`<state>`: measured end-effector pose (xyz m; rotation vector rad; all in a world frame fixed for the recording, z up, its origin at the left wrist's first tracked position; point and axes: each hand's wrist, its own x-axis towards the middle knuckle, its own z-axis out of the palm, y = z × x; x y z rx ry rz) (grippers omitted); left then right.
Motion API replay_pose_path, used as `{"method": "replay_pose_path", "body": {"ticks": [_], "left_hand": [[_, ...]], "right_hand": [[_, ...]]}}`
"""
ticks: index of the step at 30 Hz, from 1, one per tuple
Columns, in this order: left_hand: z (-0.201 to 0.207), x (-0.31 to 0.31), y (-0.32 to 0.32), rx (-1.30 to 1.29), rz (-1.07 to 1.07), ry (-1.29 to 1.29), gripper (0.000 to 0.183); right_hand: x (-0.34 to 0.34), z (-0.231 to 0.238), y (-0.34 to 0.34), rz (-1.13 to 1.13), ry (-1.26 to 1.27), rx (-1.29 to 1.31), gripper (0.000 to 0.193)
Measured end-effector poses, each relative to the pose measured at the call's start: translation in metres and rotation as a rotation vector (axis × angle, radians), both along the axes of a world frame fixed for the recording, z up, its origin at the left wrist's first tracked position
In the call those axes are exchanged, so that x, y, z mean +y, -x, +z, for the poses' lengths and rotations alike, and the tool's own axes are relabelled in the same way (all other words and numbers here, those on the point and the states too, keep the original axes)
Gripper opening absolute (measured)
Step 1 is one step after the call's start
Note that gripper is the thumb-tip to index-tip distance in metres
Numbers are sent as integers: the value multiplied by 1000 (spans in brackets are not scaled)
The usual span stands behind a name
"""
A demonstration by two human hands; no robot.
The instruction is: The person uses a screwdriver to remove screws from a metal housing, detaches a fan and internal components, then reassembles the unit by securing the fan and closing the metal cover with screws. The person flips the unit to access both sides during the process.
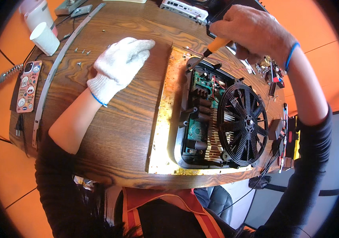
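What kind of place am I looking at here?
Probably a repair workshop or electronics bench. An opened black case shows green circuit boards beside a fan, the gloved right hand holds a screwdriver at its corner, and loose screws lie on the wooden table.

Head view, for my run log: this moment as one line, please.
right hand: grips screwdriver, tip at housing corner | left hand: open, over table | fan: at housing's right

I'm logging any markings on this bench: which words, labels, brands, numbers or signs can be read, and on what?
Nothing is clear enough to quote.
Phone case: any lettering among the pictures is too small to read.
Circuit board: any markings are too small.
White box: any markings are too blurred.
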<state>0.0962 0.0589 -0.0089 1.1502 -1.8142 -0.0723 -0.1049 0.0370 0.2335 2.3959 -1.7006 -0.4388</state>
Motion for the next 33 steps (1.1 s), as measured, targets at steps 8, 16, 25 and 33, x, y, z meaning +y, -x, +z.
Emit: {"method": "replay_pose_path", "body": {"ticks": [8, 16, 25, 33], "left_hand": [[-3, -1, 0, 56, -21, -43, 24], [-3, 0, 1, -56, 15, 45, 25], [-3, -1, -3, -11, -8, 18, 24], [-5, -5, -4, 4, -70, 100, 25]], "right_hand": [[-69, -38, 34, 525, 156, -62, 28], [-71, -28, 60, 1277, 41, 116, 22], [-11, -99, 9, -109, 174, -1873, 32], [-44, -124, 25, 229, 29, -2221, 34]]}}
